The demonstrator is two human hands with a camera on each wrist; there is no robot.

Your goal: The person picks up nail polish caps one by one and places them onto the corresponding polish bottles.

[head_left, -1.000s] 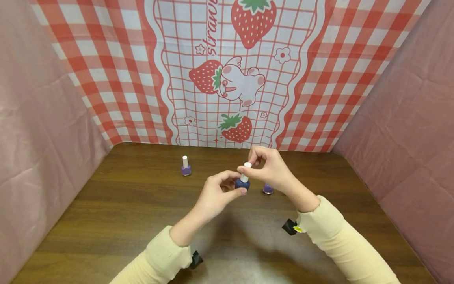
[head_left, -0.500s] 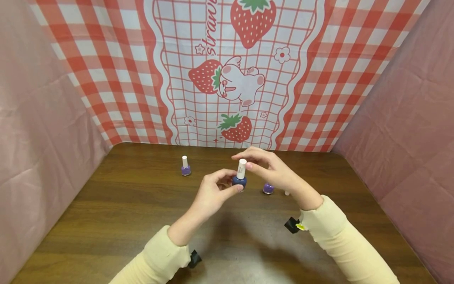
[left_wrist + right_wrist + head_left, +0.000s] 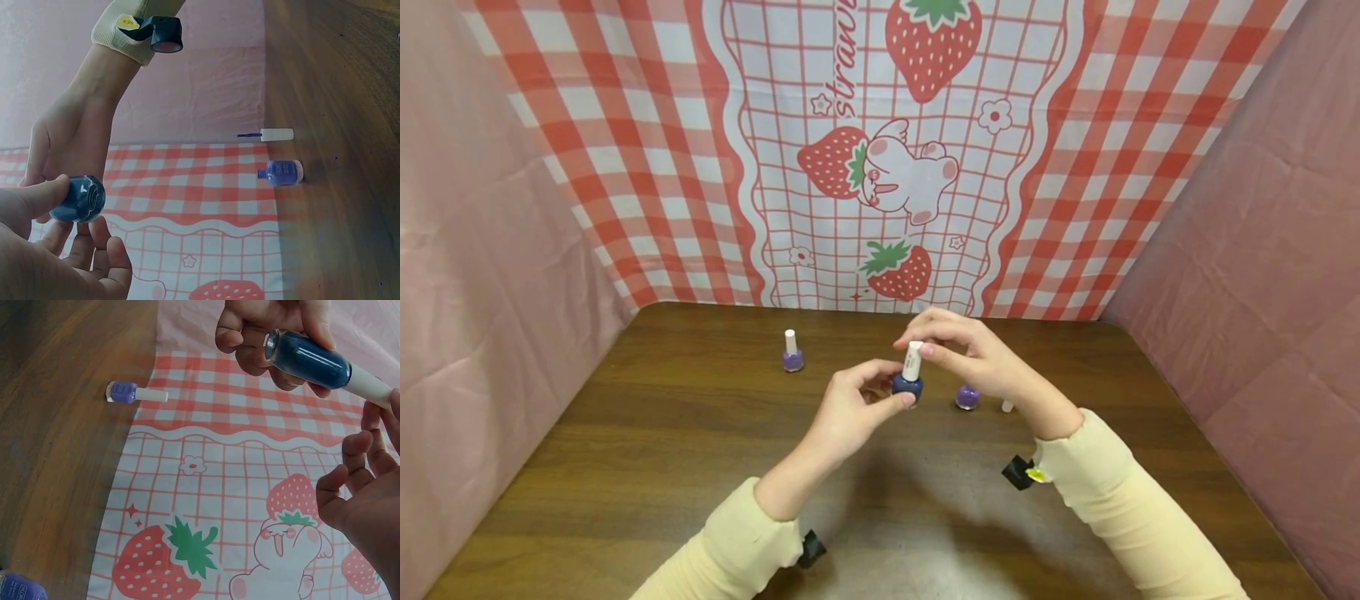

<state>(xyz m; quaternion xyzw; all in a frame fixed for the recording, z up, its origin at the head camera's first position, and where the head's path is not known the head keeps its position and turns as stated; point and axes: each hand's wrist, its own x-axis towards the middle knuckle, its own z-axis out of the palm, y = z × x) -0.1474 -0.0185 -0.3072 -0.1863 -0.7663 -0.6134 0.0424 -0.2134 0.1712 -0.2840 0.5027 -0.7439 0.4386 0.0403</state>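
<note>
A dark blue nail polish bottle (image 3: 907, 385) is held up above the table, its white cap (image 3: 912, 362) pointing upward and slightly tilted. My left hand (image 3: 859, 406) grips the glass body between thumb and fingers. Thumb and fingertips of my right hand (image 3: 964, 350) pinch the cap near its top; the right wrist view also shows this hand (image 3: 369, 494) at the end of the cap (image 3: 369, 385). Seen from the left wrist, the base of the blue bottle (image 3: 80, 199) faces the camera, and the cap is hidden behind it.
A capless purple nail polish bottle (image 3: 967, 397) stands on the table (image 3: 700, 467), beside its white brush cap (image 3: 277, 134) with a purple-coated brush. Farther left stands a capped purple nail polish bottle (image 3: 792, 359). A strawberry-print cloth (image 3: 895, 167) hangs behind.
The right hand has come off the cap top, opened its fingers and taken the cap again. Both hands and the blue bottle have shifted slightly left, uncovering the loose white cap.
</note>
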